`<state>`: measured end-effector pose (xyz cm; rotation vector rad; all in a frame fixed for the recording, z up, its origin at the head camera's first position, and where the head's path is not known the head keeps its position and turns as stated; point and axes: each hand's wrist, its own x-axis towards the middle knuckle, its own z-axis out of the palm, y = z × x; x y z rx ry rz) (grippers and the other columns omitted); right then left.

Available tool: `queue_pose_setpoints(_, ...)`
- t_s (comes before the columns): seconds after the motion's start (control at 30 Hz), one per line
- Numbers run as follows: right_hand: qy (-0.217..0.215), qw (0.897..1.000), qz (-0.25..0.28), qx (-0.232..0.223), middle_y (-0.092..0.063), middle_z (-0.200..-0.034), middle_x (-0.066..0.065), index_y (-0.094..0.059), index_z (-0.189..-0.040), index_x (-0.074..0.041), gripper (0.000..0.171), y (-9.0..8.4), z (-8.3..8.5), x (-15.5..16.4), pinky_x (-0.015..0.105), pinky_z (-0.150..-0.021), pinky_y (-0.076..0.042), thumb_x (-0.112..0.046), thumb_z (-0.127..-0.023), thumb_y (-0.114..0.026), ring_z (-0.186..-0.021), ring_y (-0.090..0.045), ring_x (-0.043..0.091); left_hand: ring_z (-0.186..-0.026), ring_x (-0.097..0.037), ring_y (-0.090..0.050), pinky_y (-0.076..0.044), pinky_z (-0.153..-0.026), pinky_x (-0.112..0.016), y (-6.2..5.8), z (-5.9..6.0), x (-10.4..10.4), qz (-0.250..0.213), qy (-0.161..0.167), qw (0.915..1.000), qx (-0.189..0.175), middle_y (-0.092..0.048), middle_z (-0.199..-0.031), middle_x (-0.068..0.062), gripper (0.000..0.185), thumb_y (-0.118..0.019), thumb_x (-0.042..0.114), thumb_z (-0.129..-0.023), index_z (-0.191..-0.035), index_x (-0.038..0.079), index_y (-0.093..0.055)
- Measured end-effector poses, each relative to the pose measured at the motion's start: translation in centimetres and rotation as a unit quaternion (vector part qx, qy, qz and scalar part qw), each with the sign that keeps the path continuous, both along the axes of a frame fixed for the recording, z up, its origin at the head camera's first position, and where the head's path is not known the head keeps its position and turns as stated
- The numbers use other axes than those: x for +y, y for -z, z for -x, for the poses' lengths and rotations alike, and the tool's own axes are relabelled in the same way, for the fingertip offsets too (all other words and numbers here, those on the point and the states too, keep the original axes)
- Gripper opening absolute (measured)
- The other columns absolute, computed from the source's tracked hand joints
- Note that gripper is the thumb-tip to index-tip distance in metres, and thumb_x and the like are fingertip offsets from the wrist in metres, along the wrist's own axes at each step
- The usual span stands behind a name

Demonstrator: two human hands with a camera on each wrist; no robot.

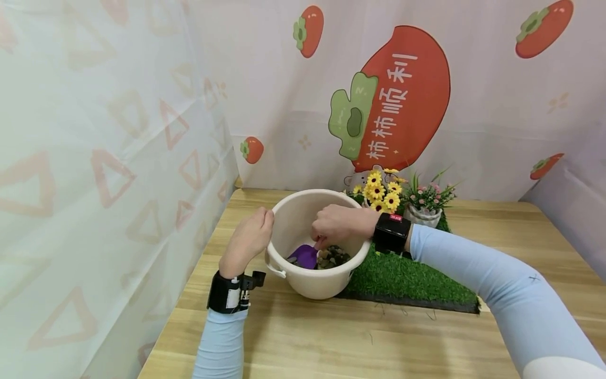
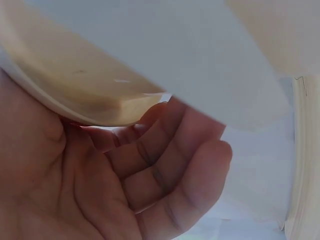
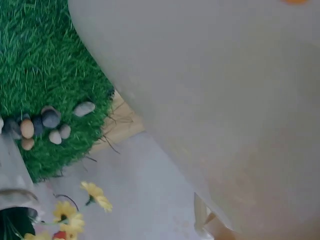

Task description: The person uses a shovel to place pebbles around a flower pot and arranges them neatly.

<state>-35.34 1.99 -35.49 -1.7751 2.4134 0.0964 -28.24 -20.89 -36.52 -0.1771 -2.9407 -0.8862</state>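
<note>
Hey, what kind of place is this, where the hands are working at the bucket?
Probably a staged indoor tabletop set: a wooden table, printed persimmon backdrop cloth hung behind it, and an artificial grass mat with potted fake flowers.

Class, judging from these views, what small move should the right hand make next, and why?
Probably push the purple plastic scoop under the pebbles: the right hand holds it beside them inside the cream plastic bucket, which the left hand steadies at the rim.

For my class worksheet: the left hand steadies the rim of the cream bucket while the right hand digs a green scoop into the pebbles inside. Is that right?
One detail is wrong: the scoop is purple, not green, as the head view shows. The rest holds: the left hand grips the rim of the cream bucket, and the right hand works the scoop in the pebbles.
</note>
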Motion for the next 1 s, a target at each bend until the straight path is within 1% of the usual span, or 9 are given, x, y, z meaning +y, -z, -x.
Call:
queue_pose_setpoints(0.17, 0.015, 1.000, 0.014, -0.020, -0.047, -0.060, -0.014, -0.060, -0.067, -0.024, 0.026, -0.1, 0.1, 0.1, 0.022, -0.058, -0.030, -0.032, -0.090, -0.071, -0.056, -0.041, 0.004, -0.088, -0.028, -0.064, -0.052, -0.078, -0.044, -0.4, -0.1, 0.0, 0.006, 0.007, 0.9999, 0.010, -0.063, -0.092, -0.013, 0.045, -0.025, 0.033, -0.107, -0.113, 0.001, -0.057)
queue_pose_setpoints(0.27, 0.017, 0.999, 0.018, -0.031, -0.055, -0.063, -0.015, -0.066, -0.071, -0.024, 0.021, -0.1, 0.2, 0.2, 0.021, -0.059, -0.035, -0.033, -0.089, -0.072, -0.057, -0.047, 0.002, -0.086, -0.027, -0.063, -0.051, -0.077, -0.044, -0.4, -0.1, -0.1, 0.005, 0.008, 0.9999, 0.010, -0.062, -0.091, -0.012, 0.045, -0.025, 0.033, -0.107, -0.111, 0.001, -0.057)
queue_pose_setpoints(0.37, 0.019, 0.999, 0.020, -0.045, -0.060, -0.065, -0.015, -0.069, -0.073, -0.023, 0.019, -0.1, 0.2, 0.2, 0.021, -0.060, -0.038, -0.033, -0.088, -0.073, -0.059, -0.050, 0.002, -0.085, -0.027, -0.062, -0.050, -0.077, -0.044, -0.4, -0.1, -0.1, 0.004, 0.007, 0.9999, 0.009, -0.061, -0.089, -0.011, 0.045, -0.025, 0.032, -0.107, -0.109, 0.002, -0.057)
queue_pose_setpoints(0.47, 0.021, 0.998, 0.024, -0.055, -0.065, -0.069, -0.014, -0.072, -0.075, -0.023, 0.017, -0.2, 0.2, 0.2, 0.022, -0.062, -0.042, -0.035, -0.087, -0.073, -0.061, -0.054, 0.001, -0.085, -0.026, -0.061, -0.050, -0.077, -0.043, -0.3, -0.2, -0.1, 0.003, 0.007, 0.9999, 0.007, -0.061, -0.090, -0.011, 0.045, -0.025, 0.033, -0.107, -0.109, 0.002, -0.057)
queue_pose_setpoints(0.53, 0.024, 0.998, 0.030, -0.057, -0.067, -0.073, -0.014, -0.073, -0.076, -0.024, 0.016, -0.3, 0.3, 0.3, 0.023, -0.065, -0.044, -0.036, -0.087, -0.074, -0.064, -0.057, 0.001, -0.085, -0.026, -0.062, -0.051, -0.076, -0.042, -0.3, -0.2, -0.2, 0.000, 0.009, 1.0000, 0.004, -0.062, -0.091, -0.012, 0.046, -0.025, 0.034, -0.107, -0.113, 0.001, -0.057)
queue_pose_setpoints(0.6, 0.029, 0.997, 0.037, -0.061, -0.069, -0.075, -0.013, -0.074, -0.078, -0.024, 0.015, -0.5, 0.3, 0.5, 0.023, -0.066, -0.045, -0.037, -0.086, -0.074, -0.065, -0.059, 0.001, -0.086, -0.026, -0.062, -0.051, -0.076, -0.041, -0.3, -0.2, -0.3, -0.004, 0.009, 0.9999, 0.002, -0.062, -0.092, -0.012, 0.046, -0.024, 0.034, -0.107, -0.115, 0.001, -0.056)
queue_pose_setpoints(0.77, 0.044, 0.995, 0.047, -0.073, -0.070, -0.075, -0.013, -0.075, -0.080, -0.024, 0.015, -0.9, 0.3, 0.8, 0.021, -0.063, -0.046, -0.038, -0.086, -0.075, -0.064, -0.059, 0.000, -0.086, -0.026, -0.062, -0.051, -0.075, -0.041, -0.2, -0.2, -0.4, -0.006, 0.007, 0.9999, 0.004, -0.062, -0.092, -0.013, 0.046, -0.024, 0.033, -0.107, -0.115, 0.000, -0.056)
queue_pose_setpoints(0.87, 0.046, 0.995, 0.052, -0.079, -0.072, -0.076, -0.011, -0.076, -0.081, -0.023, 0.015, -0.9, 0.3, 0.9, 0.020, -0.062, -0.046, -0.037, -0.086, -0.075, -0.064, -0.060, -0.001, -0.085, -0.026, -0.062, -0.051, -0.074, -0.041, -0.1, -0.2, -0.4, -0.006, 0.007, 0.9999, 0.004, -0.062, -0.092, -0.013, 0.046, -0.024, 0.033, -0.107, -0.115, 0.001, -0.056)
queue_pose_setpoints(1.0, 0.045, 0.995, 0.058, -0.074, -0.073, -0.077, -0.011, -0.077, -0.083, -0.023, 0.016, -1.1, 0.3, 1.2, 0.019, -0.062, -0.048, -0.038, -0.086, -0.074, -0.064, -0.061, -0.001, -0.086, -0.027, -0.063, -0.051, -0.074, -0.041, -0.1, -0.2, -0.3, -0.009, 0.007, 0.9999, 0.004, -0.062, -0.092, -0.013, 0.046, -0.024, 0.033, -0.107, -0.116, 0.001, -0.056)
